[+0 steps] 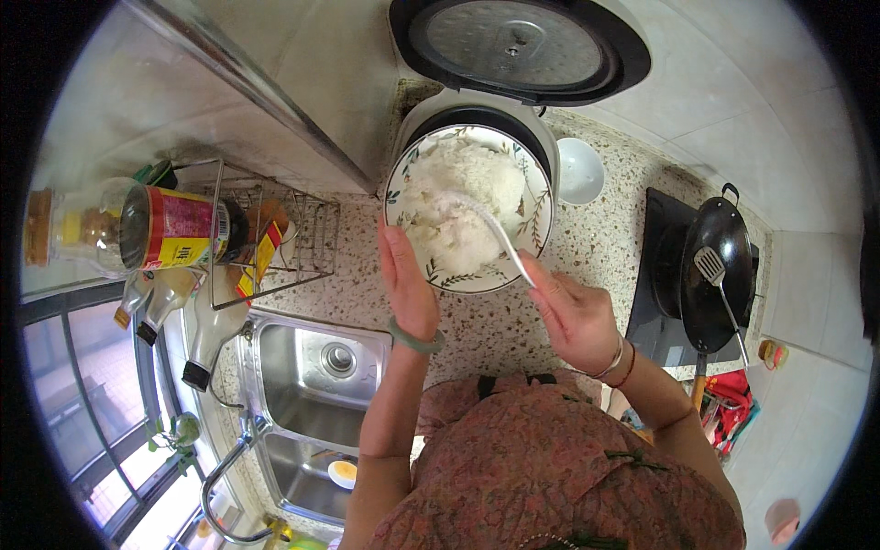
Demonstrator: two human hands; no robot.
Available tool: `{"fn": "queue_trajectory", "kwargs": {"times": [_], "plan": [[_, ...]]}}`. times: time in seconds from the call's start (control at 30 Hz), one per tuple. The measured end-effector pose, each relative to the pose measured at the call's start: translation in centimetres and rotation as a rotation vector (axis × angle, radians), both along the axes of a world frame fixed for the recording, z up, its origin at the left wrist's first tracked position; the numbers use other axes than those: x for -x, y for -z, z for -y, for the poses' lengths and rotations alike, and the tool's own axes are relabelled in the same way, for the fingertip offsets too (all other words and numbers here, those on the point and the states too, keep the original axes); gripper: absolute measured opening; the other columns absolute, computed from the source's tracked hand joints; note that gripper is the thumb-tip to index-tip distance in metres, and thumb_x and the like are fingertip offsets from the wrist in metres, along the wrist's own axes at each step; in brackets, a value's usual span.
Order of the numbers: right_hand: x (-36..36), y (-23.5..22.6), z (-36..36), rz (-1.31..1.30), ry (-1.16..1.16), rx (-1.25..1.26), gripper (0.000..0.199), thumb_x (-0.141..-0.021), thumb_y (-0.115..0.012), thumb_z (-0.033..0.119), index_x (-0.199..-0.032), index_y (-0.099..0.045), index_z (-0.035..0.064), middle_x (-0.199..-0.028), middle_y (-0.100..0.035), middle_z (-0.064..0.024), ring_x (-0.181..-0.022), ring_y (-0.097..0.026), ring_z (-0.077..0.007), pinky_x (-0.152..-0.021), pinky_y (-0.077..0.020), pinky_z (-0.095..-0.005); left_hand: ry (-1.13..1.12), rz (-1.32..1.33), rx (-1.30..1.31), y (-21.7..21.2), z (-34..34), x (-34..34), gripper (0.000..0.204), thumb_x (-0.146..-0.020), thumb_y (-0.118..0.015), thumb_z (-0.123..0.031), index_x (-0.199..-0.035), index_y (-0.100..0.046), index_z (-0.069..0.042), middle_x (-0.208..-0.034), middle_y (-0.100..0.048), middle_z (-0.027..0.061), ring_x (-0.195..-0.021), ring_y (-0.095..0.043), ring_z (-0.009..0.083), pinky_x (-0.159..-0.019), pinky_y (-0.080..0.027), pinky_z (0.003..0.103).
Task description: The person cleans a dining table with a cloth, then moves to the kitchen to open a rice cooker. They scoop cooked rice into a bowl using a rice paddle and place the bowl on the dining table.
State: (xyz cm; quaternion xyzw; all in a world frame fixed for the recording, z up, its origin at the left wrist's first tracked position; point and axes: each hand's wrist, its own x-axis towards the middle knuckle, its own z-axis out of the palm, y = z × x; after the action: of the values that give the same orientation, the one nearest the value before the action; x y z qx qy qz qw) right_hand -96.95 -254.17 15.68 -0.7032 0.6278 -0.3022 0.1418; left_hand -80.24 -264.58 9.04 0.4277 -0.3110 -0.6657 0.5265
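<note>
Holding a leaf-patterned plate [543, 215] heaped with white rice [463, 197] over the open rice cooker [477, 110], the person steadies it with the left hand [406, 280], whose fingers lie pressed together along the plate's near-left rim with the thumb hidden beneath. The right hand [576, 316] is closed around the handle of a white rice paddle [495, 234], pinching it between thumb and curled fingers. The paddle's long axis runs diagonally, from the hand at lower right up and away to the left, and its blade end points into the mound of rice near the plate's middle, where it touches the grains. The cooker's lid [518, 41] stands tipped open behind, its metal inner face showing. Just right of the cooker sits a small white bowl [580, 170] on the speckled countertop [486, 321]. Farther right a black wok [720, 270] holds a slotted spatula [713, 270]. On the left, above a wire rack [307, 238], a round can [179, 229] with a red and yellow label lies on its side, a yellow and red carton [261, 257] leans beside it, and dark-capped sauce bottles [165, 302] point toward the steel sink [321, 394].
</note>
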Motion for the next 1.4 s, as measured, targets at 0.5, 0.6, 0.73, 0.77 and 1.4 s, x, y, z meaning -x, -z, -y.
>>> {"fn": "queue_trajectory", "kwargs": {"times": [0.5,0.6,0.73,0.77,1.4], "plan": [[1.3,0.0,0.2,-0.182,0.029,0.032,0.048,-0.082,-0.064,0.006,-0.129,-0.056,0.0100,-0.066,-0.054,-0.0050,-0.045,-0.052,-0.0192,-0.042,-0.0430,-0.0314,-0.046,0.049,0.005,0.2,-0.7,-0.9,0.058,-0.101,-0.037,-0.043,-0.141,-0.033,-0.002,-0.137,-0.045,0.0110,-0.121,-0.048,0.0193,-0.099,-0.042,0.030],[0.7,0.4,-0.5,-0.184,-0.015,-0.006,0.048,-0.081,-0.065,0.007,-0.129,-0.057,0.0101,-0.065,-0.053,-0.0044,-0.045,-0.051,-0.0187,-0.041,-0.0421,-0.0317,-0.034,0.065,-0.001,0.5,-0.8,-1.3,0.057,-0.101,-0.037,-0.043,-0.141,-0.035,-0.001,-0.136,-0.046,0.0115,-0.120,-0.049,0.0192,-0.099,-0.042,0.031],[1.6,-1.6,0.2,-0.141,-0.017,-0.023,0.045,-0.081,-0.065,0.007,-0.126,-0.059,0.0097,-0.064,-0.052,-0.0036,-0.046,-0.051,-0.0184,-0.042,-0.0420,-0.0312,-0.035,0.098,-0.045,0.2,-0.9,-1.7,0.055,-0.102,-0.036,-0.041,-0.139,-0.037,-0.001,-0.133,-0.048,0.0114,-0.118,-0.051,0.0189,-0.098,-0.042,0.031],[2.0,-1.9,0.5,-0.145,-0.017,0.013,0.044,-0.082,-0.065,0.007,-0.125,-0.060,0.0098,-0.063,-0.051,-0.0035,-0.046,-0.051,-0.0184,-0.042,-0.0421,-0.0311,-0.038,0.078,-0.063,0.3,-0.9,-1.9,0.055,-0.102,-0.036,-0.041,-0.139,-0.037,-0.001,-0.132,-0.049,0.0112,-0.117,-0.051,0.0188,-0.097,-0.043,0.031],[5.5,-0.5,9.2,-0.490,0.099,-0.002,0.024,-0.087,-0.057,0.017,-0.108,-0.067,0.0173,-0.074,-0.065,-0.0080,-0.061,-0.065,-0.0215,-0.052,-0.0489,-0.0349,0.474,0.130,0.029,-1.0,-1.9,-3.7,0.047,-0.100,-0.046,-0.027,-0.137,-0.043,0.001,-0.133,-0.051,0.0116,-0.119,-0.047,0.0166,-0.103,-0.035,0.029]]}}
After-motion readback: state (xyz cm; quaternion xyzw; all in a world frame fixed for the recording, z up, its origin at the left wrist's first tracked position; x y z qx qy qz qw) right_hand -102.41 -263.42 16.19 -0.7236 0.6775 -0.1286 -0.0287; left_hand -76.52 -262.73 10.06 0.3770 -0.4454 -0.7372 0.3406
